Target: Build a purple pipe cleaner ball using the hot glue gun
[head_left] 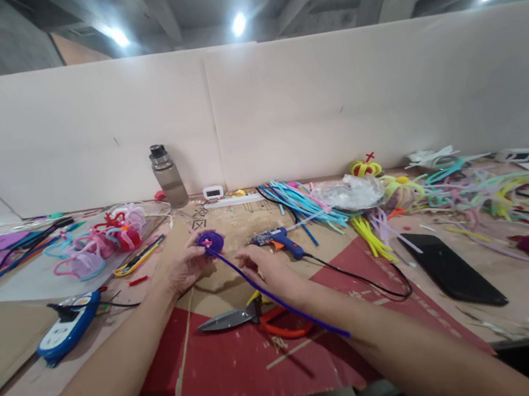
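My left hand (187, 266) is closed around a round purple pipe-cleaner coil (212, 239) with a small pink cross on its face. From the coil a long purple pipe cleaner (294, 311) trails down to the right, passing over my right wrist. Beside that strand is my right hand (266, 266), its fingers loosely bent and apart, with nothing visibly gripped. Below both hands lie scissors (229, 319) with red-orange handles. Just beyond my right hand a blue glue gun (281, 239) rests on its side, its black cord running right.
A cardboard sheet (254, 375) covers the middle of the table. Left are a blue power strip (70, 327) and pink pipe-cleaner pieces (82, 262). A bottle (168, 177) stands near the partition. Right are a black phone (452, 269) and blue pipe cleaners (303, 205).
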Demonstrator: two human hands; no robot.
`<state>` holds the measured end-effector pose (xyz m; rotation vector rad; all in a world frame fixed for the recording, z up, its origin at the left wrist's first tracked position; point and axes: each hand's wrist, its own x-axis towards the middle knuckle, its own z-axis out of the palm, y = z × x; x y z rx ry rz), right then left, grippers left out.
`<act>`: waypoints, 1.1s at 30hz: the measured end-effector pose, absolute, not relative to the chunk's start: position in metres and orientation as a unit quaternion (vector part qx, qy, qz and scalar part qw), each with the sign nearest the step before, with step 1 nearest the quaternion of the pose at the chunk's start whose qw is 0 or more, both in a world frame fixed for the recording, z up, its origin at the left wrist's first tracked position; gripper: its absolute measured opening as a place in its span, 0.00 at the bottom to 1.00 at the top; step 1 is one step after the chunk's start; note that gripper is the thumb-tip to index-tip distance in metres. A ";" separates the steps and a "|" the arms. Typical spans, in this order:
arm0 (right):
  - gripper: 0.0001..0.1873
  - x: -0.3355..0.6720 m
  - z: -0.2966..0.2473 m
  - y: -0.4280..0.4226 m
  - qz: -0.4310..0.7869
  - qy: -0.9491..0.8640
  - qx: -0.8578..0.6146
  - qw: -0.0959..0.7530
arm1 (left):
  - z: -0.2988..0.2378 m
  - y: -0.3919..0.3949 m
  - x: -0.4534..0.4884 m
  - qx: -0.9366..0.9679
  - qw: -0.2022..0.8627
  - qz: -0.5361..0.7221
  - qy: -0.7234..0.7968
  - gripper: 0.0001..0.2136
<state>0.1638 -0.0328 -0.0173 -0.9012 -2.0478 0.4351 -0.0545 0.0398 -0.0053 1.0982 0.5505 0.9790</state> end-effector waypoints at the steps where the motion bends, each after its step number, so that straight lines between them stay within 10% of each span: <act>1: 0.10 0.164 -0.019 -0.030 0.164 -0.811 -0.372 0.420 | -0.005 0.039 -0.054 0.493 0.708 0.441 0.247 0.19; 10: 0.09 0.198 -0.008 -0.006 0.004 -0.746 -0.505 0.434 | -0.005 0.041 -0.057 0.481 0.715 0.444 0.245 0.21; 18: 0.22 0.224 -0.011 -0.001 0.009 -0.705 -0.696 0.134 | -0.008 0.044 -0.058 0.484 0.700 0.463 0.247 0.20; 33: 0.14 0.233 -0.011 0.012 0.205 -0.671 -0.680 0.215 | -0.008 0.047 -0.058 0.485 0.673 0.483 0.281 0.20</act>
